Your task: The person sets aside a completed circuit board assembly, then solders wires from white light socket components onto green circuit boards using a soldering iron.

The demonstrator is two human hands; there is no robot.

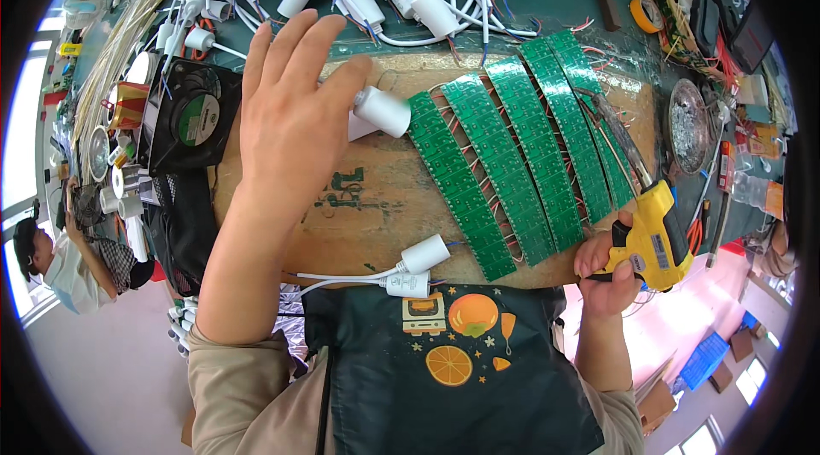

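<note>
Left hand [295, 105] raised with fingers spread, thumb touching a white cylindrical socket [382, 110] at the far left of the wooden board [359, 207], right hand [608, 271] clenched around a yellow glue gun [656, 235] at the near right, green circuit-board strips [512, 156] fanned between, two more white sockets [416, 270] near the apron [453, 387].

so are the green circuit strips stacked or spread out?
Spread out. The green circuit strips lie side by side in a fan across the wooden board, each strip's face showing, thin wires between them.
</note>
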